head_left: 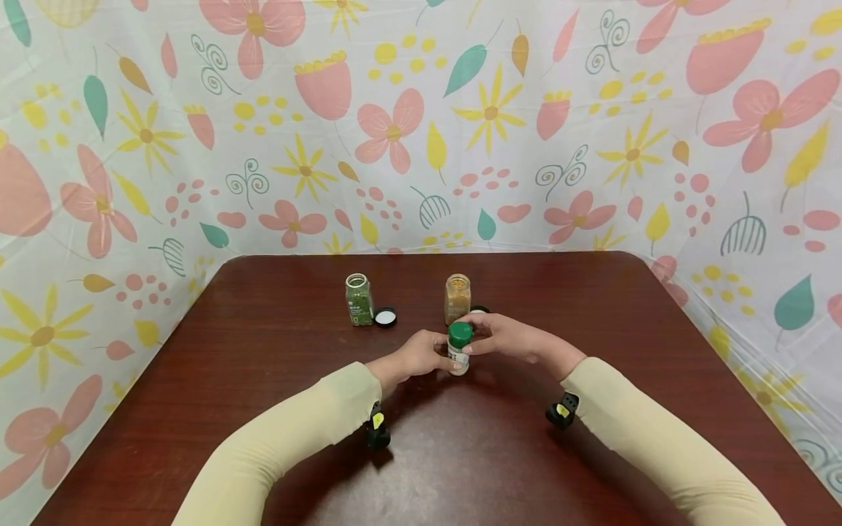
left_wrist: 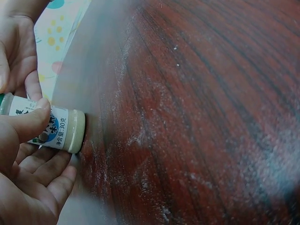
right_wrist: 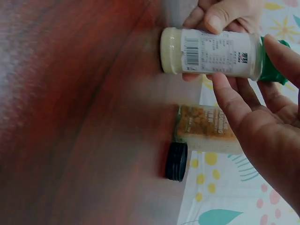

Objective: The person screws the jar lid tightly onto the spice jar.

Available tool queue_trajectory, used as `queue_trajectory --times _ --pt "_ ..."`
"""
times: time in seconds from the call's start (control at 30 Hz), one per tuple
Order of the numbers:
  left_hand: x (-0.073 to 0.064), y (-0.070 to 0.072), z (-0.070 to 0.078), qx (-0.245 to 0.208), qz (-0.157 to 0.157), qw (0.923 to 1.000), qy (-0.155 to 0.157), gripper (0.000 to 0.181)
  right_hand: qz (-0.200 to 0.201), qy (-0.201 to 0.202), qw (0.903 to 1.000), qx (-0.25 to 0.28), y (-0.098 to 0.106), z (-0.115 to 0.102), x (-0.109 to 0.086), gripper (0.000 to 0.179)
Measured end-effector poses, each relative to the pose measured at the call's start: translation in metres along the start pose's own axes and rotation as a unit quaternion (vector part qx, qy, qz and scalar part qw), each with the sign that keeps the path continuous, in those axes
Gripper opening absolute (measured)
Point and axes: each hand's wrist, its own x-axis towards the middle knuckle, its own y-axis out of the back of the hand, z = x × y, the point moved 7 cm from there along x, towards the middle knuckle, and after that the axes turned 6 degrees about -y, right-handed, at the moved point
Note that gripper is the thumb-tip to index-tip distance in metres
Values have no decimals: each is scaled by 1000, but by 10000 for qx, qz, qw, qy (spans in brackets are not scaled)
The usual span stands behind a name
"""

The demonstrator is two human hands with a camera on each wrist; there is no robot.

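A small seasoning bottle [head_left: 458, 359] with a green cap [head_left: 460, 334], a white printed label and pale powder inside stands upright between the two hands. My left hand [head_left: 419, 355] grips its lower body from the left, thumb across the label in the left wrist view. From the right, my right hand [head_left: 509, 337] has its fingers around the cap and upper part. The right wrist view shows the bottle's barcode side [right_wrist: 206, 52] and a fingertip against the green cap [right_wrist: 275, 61].
Behind the hands stands an open glass jar [head_left: 457, 298] of orange-yellow seasoning, its black lid [right_wrist: 176, 161] beside it. Further left is an open jar [head_left: 359, 301] of green flakes with a black lid [head_left: 385, 317] lying upside down. A floral cloth [head_left: 421, 131] hangs behind the dark wooden table [head_left: 276, 329].
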Motion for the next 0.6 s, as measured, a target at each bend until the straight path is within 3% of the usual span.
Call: queue_trajectory --times 0.6 --pt "-1 0 -1 -127 34 9999 93 38 977 155 9950 -128 -7 2 -2 48"
